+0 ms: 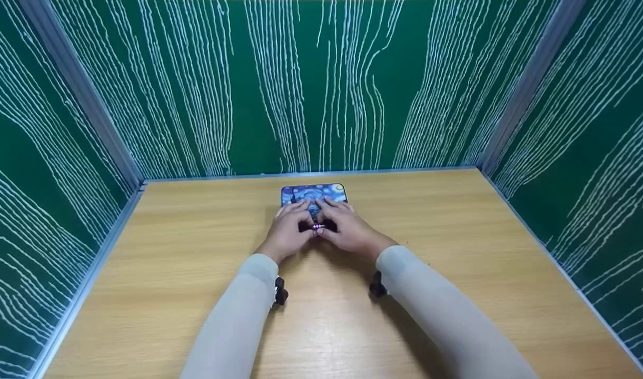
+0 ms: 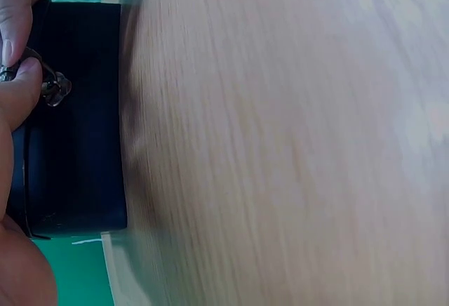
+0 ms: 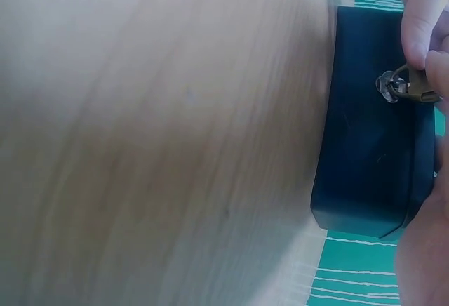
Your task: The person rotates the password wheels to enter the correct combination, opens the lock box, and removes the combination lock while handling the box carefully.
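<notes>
A dark box point(image 3: 361, 137) has a blue swirling picture on its lid point(image 1: 313, 191). A small padlock point(image 3: 421, 88) with a metal shackle hangs from the clasp point(image 2: 59, 90) on its near face. My left hand point(image 1: 290, 227) and right hand point(image 1: 350, 230) meet at the padlock, thumbs close together at the box's front. Each hand pinches the padlock, while other fingers rest on the lid. Part of the lock's body is hidden behind the thumbs.
The box stands on a wooden table point(image 1: 195, 263), towards its far edge. Green panels point(image 1: 347, 105) with white wavy lines rise behind and at both sides, joined by grey metal posts point(image 1: 84, 79). Dark wrist devices point(image 1: 280, 291) are on both sleeves.
</notes>
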A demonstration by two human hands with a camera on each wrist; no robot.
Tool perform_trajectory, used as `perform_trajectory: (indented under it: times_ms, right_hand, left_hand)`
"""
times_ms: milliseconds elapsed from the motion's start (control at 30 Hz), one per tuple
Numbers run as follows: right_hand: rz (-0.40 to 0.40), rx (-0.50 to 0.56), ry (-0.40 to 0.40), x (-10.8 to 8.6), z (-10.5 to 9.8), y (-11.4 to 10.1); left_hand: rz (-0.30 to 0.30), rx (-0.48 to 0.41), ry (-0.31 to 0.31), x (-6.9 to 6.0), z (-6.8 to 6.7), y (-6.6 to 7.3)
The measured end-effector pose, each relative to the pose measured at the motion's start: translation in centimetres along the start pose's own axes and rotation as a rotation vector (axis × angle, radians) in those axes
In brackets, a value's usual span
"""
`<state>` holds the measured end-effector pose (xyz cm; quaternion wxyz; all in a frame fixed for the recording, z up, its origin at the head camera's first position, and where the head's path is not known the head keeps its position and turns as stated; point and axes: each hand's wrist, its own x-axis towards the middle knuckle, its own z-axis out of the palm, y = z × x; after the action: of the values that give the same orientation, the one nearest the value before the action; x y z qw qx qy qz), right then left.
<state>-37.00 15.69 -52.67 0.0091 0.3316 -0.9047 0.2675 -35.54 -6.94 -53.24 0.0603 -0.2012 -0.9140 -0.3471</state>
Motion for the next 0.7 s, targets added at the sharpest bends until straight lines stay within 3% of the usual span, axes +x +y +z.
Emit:
perform_trajectory:
  times_ms: [200, 700]
  right_hand:
    - [-0.043, 0.010, 0.020, 0.11, 0.08, 0.22]
    - [-0.056, 0.012, 0.028, 0.02, -0.02, 0.26]
  left_hand:
    - [0.035, 0.011, 0.007, -0.02, -0.06, -0.06]
    - [0.017, 0.015, 0.002, 0.02, 0.00, -0.20]
